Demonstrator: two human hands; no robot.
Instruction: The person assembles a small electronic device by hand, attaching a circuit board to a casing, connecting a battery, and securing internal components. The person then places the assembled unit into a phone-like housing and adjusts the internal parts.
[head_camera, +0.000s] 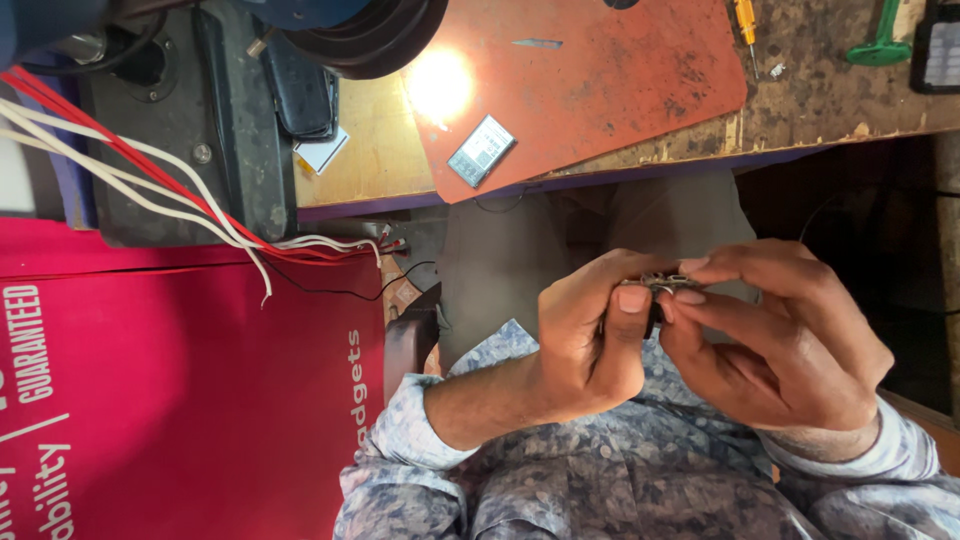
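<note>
Holding a small metal part (662, 285) over the lap, the left hand (585, 340) and right hand (775, 335) both pinch it tight. Next, I think, tiny careful finger turns are needed.

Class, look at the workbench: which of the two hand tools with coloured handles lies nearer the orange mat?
The yellow-handled screwdriver, lying right beside the orange mat and its edge. The green-handled tool lies further off, toward the bench's far corner.

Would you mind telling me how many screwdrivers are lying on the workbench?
1: a yellow-handled screwdriver lies at the bench's top edge, right of the red mat. The green tool nearby is unclear; others may be out of frame.
</note>
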